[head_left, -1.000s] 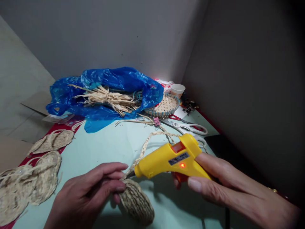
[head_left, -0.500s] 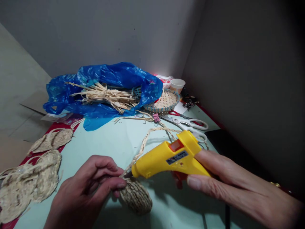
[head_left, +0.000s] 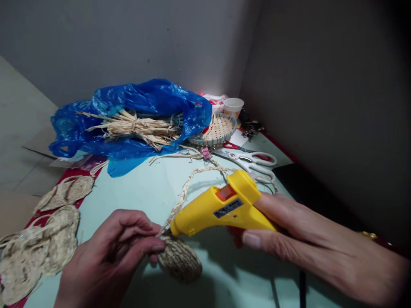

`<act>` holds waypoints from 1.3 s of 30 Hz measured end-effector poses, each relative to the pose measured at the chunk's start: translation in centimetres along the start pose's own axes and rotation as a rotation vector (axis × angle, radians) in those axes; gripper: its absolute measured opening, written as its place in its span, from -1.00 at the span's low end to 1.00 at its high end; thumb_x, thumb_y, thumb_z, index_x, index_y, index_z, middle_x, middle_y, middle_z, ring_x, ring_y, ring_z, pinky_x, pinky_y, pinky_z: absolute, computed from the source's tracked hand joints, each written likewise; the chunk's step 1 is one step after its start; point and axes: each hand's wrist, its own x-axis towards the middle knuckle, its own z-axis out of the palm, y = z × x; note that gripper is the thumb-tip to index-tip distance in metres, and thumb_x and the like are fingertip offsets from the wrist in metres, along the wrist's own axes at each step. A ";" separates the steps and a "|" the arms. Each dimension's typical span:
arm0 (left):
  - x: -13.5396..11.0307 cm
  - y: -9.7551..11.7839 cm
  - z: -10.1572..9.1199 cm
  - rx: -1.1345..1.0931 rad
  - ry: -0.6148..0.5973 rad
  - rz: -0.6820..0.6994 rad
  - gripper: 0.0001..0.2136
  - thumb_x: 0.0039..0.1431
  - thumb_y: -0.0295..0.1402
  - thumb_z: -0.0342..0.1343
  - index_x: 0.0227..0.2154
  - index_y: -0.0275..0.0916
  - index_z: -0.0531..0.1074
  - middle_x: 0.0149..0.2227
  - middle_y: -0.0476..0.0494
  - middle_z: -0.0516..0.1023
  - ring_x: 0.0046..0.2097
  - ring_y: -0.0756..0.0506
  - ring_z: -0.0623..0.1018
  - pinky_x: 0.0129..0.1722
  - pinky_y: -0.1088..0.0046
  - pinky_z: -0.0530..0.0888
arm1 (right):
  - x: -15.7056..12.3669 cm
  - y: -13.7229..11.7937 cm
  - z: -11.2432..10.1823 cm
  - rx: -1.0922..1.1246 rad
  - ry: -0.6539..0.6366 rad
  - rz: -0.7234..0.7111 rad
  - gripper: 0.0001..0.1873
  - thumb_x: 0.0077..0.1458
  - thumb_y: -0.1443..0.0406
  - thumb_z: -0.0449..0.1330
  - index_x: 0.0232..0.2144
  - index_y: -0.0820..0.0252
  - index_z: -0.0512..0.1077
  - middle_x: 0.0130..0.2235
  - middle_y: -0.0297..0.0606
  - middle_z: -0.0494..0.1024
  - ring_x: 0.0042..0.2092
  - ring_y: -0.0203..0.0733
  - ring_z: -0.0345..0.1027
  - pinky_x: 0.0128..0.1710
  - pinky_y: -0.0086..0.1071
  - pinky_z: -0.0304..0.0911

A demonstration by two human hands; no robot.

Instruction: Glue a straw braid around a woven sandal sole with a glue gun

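My left hand (head_left: 120, 248) pinches the near end of a coiled oval piece (head_left: 180, 259) made of braided straw. A loose straw braid (head_left: 183, 194) runs up from that pinch and away across the table. My right hand (head_left: 295, 239) is wrapped round the handle of a yellow glue gun (head_left: 208, 211). The gun's tip points down left, right beside my left fingertips, where braid and coil meet. Whether the tip touches the straw is hard to make out. My right fingers are partly hidden behind the handle.
A blue plastic bag (head_left: 141, 96) with a bundle of dried straw (head_left: 138, 128) lies at the back. Beside it are a woven basket (head_left: 220, 128), a paper cup (head_left: 233, 107), white-handled scissors (head_left: 257, 160) and a pink clip (head_left: 206, 153). Woven straw slippers (head_left: 61, 239) lie along the left edge.
The whole view has shifted slightly, so most things appear a little further left and up. Both hands keep their holds, and the glue gun's tip stays at the coil.
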 end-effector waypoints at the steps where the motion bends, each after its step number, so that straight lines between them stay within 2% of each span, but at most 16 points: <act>1: -0.1 0.2 0.1 -0.017 0.008 -0.017 -0.80 -0.22 -0.23 0.37 -0.51 -0.07 0.47 -0.53 0.16 0.62 -0.49 -0.04 0.66 -0.51 0.64 0.56 | 0.0 0.0 0.0 -0.006 -0.005 -0.001 -0.64 0.21 -0.07 0.12 -0.25 -0.03 0.55 -0.20 -0.33 0.61 -0.09 0.00 0.46 -0.18 -0.30 0.45; 4: -0.3 0.5 0.3 -0.063 -0.003 -0.050 -0.80 -0.22 -0.25 0.37 -0.50 -0.07 0.46 -0.51 0.19 0.60 -0.50 0.01 0.63 -0.52 0.67 0.55 | 0.0 0.0 0.0 0.004 -0.010 0.006 -0.67 0.21 -0.05 0.13 -0.23 -0.02 0.53 -0.19 -0.32 0.60 -0.11 0.00 0.46 -0.17 -0.26 0.44; 8: -0.3 0.7 0.1 -0.057 -0.020 -0.018 -0.80 -0.19 -0.26 0.38 -0.49 -0.07 0.47 -0.50 0.20 0.58 -0.49 0.03 0.61 -0.46 0.68 0.55 | -0.2 -0.3 -0.2 0.048 -0.048 0.010 -0.65 0.24 -0.05 0.09 -0.19 -0.02 0.51 -0.21 -0.33 0.60 -0.13 -0.02 0.46 -0.20 -0.28 0.40; 11: -0.2 0.5 0.0 -0.042 -0.015 0.008 -0.81 -0.18 -0.25 0.38 -0.49 -0.06 0.48 -0.49 0.18 0.58 -0.50 0.01 0.61 -0.49 0.65 0.55 | -0.1 0.1 -0.3 0.064 -0.095 -0.015 -0.72 0.28 0.03 0.10 -0.12 -0.03 0.49 -0.17 -0.36 0.60 -0.13 -0.08 0.46 -0.13 -0.31 0.38; 14: -0.2 0.3 -0.1 -0.046 -0.001 0.054 -0.83 -0.15 -0.28 0.38 -0.48 -0.05 0.49 -0.49 0.18 0.58 -0.52 0.01 0.60 -0.52 0.63 0.55 | 0.3 1.2 0.1 0.084 -0.051 -0.129 -0.72 0.26 0.04 0.12 -0.09 -0.05 0.50 -0.11 -0.36 0.59 -0.11 -0.08 0.44 -0.14 -0.32 0.38; 17: -0.1 0.0 -0.1 -0.060 0.000 0.079 -0.83 -0.14 -0.31 0.38 -0.48 -0.05 0.49 -0.48 0.19 0.58 -0.52 0.01 0.60 -0.51 0.64 0.56 | 0.5 2.0 0.6 0.113 0.007 -0.217 -0.73 0.26 0.03 0.10 -0.15 -0.05 0.50 -0.18 -0.39 0.59 -0.19 -0.10 0.44 -0.24 -0.35 0.38; 21: 0.0 -0.2 -0.2 -0.067 0.000 0.119 -0.83 -0.14 -0.32 0.39 -0.47 -0.07 0.50 -0.48 0.16 0.58 -0.52 -0.01 0.61 -0.53 0.61 0.57 | 0.3 1.4 0.4 0.076 -0.032 -0.126 -0.86 0.24 0.16 0.14 -0.22 -0.04 0.48 -0.28 -0.42 0.56 -0.27 -0.17 0.41 -0.25 -0.39 0.35; 23: 0.0 -0.2 -0.2 -0.066 0.009 0.131 -0.82 -0.15 -0.31 0.39 -0.47 -0.08 0.50 -0.48 0.15 0.58 -0.52 -0.03 0.62 -0.56 0.60 0.57 | 0.1 1.0 0.2 0.070 -0.044 -0.088 -0.88 0.24 0.18 0.14 -0.23 -0.03 0.47 -0.29 -0.42 0.55 -0.27 -0.16 0.41 -0.25 -0.38 0.35; 26: 0.1 -0.3 -0.4 -0.049 0.018 0.143 -0.82 -0.15 -0.33 0.39 -0.47 -0.07 0.49 -0.48 0.16 0.59 -0.52 -0.03 0.62 -0.57 0.60 0.57 | 0.0 0.7 0.0 0.107 -0.027 -0.156 -0.90 0.24 0.17 0.14 -0.24 -0.05 0.45 -0.28 -0.46 0.55 -0.26 -0.18 0.41 -0.25 -0.40 0.34; 30: 0.2 -0.4 -0.6 -0.033 0.012 0.172 -0.81 -0.15 -0.38 0.37 -0.46 -0.06 0.49 -0.47 0.19 0.60 -0.52 -0.01 0.63 -0.54 0.64 0.57 | -0.1 0.3 -0.1 0.075 -0.061 -0.049 -0.93 0.21 0.25 0.17 -0.23 -0.05 0.45 -0.25 -0.50 0.54 -0.23 -0.22 0.40 -0.19 -0.44 0.31; 35: 0.4 -0.3 -0.6 -0.044 0.010 0.214 -0.84 -0.12 -0.43 0.33 -0.45 -0.05 0.50 -0.48 0.21 0.60 -0.54 0.02 0.62 -0.51 0.66 0.58 | 0.0 0.4 0.1 0.086 -0.026 -0.046 -0.89 0.23 0.19 0.15 -0.22 -0.05 0.47 -0.23 -0.45 0.56 -0.17 -0.15 0.40 -0.13 -0.39 0.32; 39: 0.4 -0.3 -0.4 -0.059 0.042 0.202 -0.83 -0.14 -0.41 0.34 -0.45 -0.08 0.48 -0.49 0.16 0.61 -0.54 -0.02 0.63 -0.54 0.61 0.61 | 0.2 0.8 0.4 0.109 -0.016 -0.096 -0.76 0.22 0.06 0.12 -0.21 -0.02 0.50 -0.22 -0.36 0.57 -0.20 -0.07 0.41 -0.17 -0.32 0.38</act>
